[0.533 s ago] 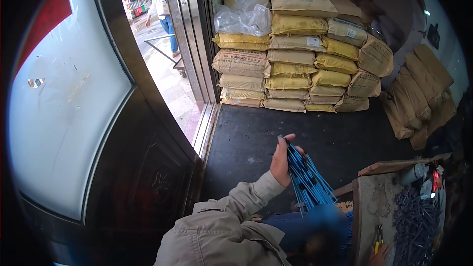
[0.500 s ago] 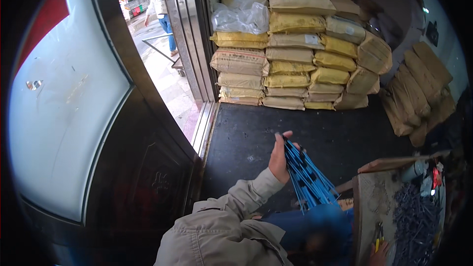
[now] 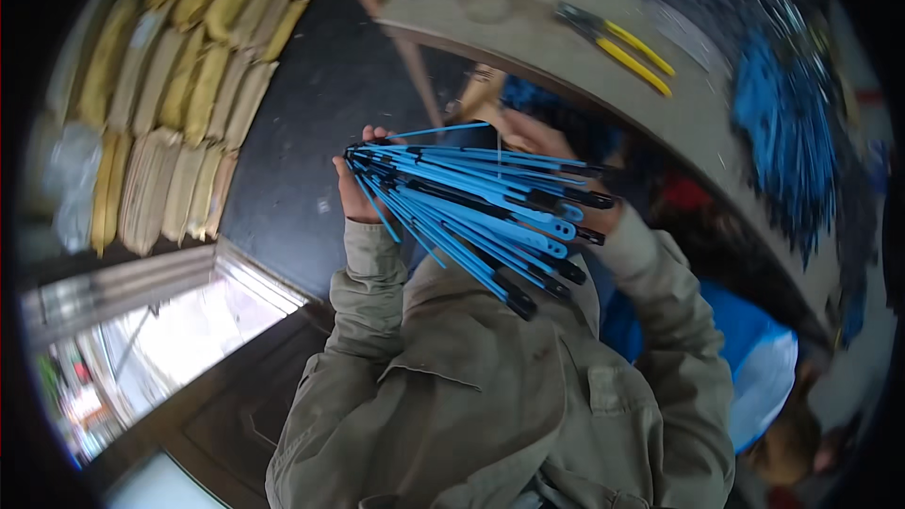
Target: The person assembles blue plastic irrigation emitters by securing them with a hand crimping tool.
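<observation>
The left hand (image 3: 358, 190) is clamped around the gathered end of a bundle of blue plastic strips (image 3: 476, 209), which fans out toward the right hand (image 3: 556, 155). That hand lies behind the fanned ends, mostly hidden, so whether it grips them cannot be told. The bundle sits just above the chest of the khaki jacket (image 3: 490, 386), below the edge of the workbench (image 3: 566, 47). On the workbench lie yellow-handled pliers (image 3: 617, 35). Yellow sacks (image 3: 179, 85) are stacked well to the left of the bundle.
</observation>
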The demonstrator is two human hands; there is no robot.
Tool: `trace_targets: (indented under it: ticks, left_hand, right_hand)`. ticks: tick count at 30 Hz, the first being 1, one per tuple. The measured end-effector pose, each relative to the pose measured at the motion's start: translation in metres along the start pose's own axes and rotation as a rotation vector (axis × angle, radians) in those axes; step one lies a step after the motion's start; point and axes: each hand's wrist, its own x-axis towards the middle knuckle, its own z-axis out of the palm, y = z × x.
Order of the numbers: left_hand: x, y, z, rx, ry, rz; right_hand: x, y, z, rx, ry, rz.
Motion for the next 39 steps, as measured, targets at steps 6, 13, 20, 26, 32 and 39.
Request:
trace_targets:
  ticks: [6,13,20,26,32,39]
  left_hand:
    - [-0.031,-0.062,-0.05,0.042,0.102,-0.258]
    - [-0.12,-0.038,-0.105,0.669,0.159,-0.304]
    - [-0.084,-0.041,-0.063,1.17,0.011,-0.386]
    - [-0.069,-0.06,0.041,1.062,-0.296,-0.46]
    - [-0.079,-0.068,0.031,1.172,-0.541,-0.126]
    - [-0.088,-0.074,0.043,1.127,-0.54,-0.08]
  right_hand:
    - [-0.018,-0.015,0.035,-0.219,0.063,-0.231]
    - [-0.03,-0.042,0.042,-0.217,-0.047,-0.176]
    - [-0.041,-0.056,0.043,0.022,0.011,-0.012]
    - [-0.045,-0.033,0.044,0.285,0.062,0.202]
    - [-0.05,-0.021,0.044,0.4,0.009,0.105]
    - [-0.051,-0.038,0.054,0.44,0.002,0.353]
